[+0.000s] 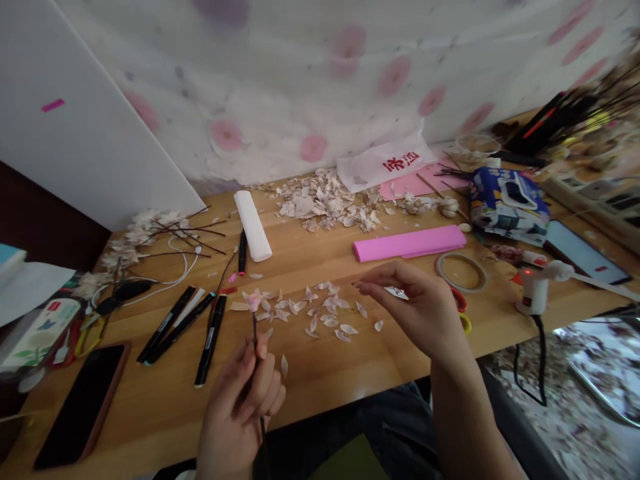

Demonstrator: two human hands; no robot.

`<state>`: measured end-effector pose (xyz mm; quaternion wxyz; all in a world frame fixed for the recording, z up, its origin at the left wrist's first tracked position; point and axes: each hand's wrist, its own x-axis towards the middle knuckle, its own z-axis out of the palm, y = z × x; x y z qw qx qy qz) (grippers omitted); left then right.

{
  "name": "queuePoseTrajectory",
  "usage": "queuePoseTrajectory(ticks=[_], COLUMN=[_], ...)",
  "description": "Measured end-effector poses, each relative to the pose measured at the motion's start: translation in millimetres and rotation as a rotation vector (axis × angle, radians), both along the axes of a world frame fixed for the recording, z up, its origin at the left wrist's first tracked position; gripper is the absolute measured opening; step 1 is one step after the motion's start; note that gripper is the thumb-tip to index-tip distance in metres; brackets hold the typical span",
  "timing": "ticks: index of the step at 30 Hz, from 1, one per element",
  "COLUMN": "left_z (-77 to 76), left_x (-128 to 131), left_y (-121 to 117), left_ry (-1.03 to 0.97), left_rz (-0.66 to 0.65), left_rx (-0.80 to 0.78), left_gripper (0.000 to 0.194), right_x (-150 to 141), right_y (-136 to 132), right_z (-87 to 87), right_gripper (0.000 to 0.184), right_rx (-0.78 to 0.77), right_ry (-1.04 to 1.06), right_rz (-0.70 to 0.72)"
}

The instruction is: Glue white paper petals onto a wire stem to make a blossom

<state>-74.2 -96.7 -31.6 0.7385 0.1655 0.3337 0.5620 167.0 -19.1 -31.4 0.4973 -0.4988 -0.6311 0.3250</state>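
My left hand [240,407] grips a thin dark stem [255,333] upright near the table's front edge. A small pink-and-white paper flower [253,300] tops the stem, just above my fingers. My right hand [415,307] hangs over the table, with thumb and fingertips pinched on a small pale petal [396,292], partly hidden by the fingers. Between my hands, several loose pale petals [320,310] lie scattered on the wooden table [320,360].
Black markers lie left of the loose petals, near a black phone. Farther back are a heap of pale petals, a white paper roll, a pink paper strip and finished blossom branches. A tape roll, scissors, glue gun and second phone sit on the right.
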Motion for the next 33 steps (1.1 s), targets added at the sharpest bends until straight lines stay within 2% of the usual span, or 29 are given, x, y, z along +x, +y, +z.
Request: queuePoseTrajectory(ticks=[2,6,11,16,24,33], left_z=[3.3,5.2,7.0,9.1,9.0,12.6], left_x=[5.8,12.7,13.2,12.6,23.9,28.5], left_y=[0.4,-1.3,-5.0,-5.9,-3.9,-7.5], left_ry=[-0.016,-0.049,-0.016,0.023,0.028,0.088], left_rz=[-0.037,-0.073,-0.124,-0.137,-0.2,-0.286], left_rx=[0.007,-0.016,-0.041,-0.064,-0.059,-0.031], left_gripper=[0.014,0.015,0.019,0.018,0.023,0.025], right_x=[-7.3,-12.7,-15.5,-22.5,-23.8,-33.8], right_y=[-3.5,-12.5,-20.1,-24.5,-30.6,-41.0], right_z=[5.9,8.1,9.8,15.0,25.6,32.7], right_gripper=[0.004,0.009,0.013,0.021,0.022,0.028], right_rx=[0.087,0.221,0.25,0.305,0.379,0.426], right_ry=[0.018,0.003,0.007,0.074,0.086,0.087], right_rz=[-0.028,-0.061,-0.067,-0.01,0.044,0.022])
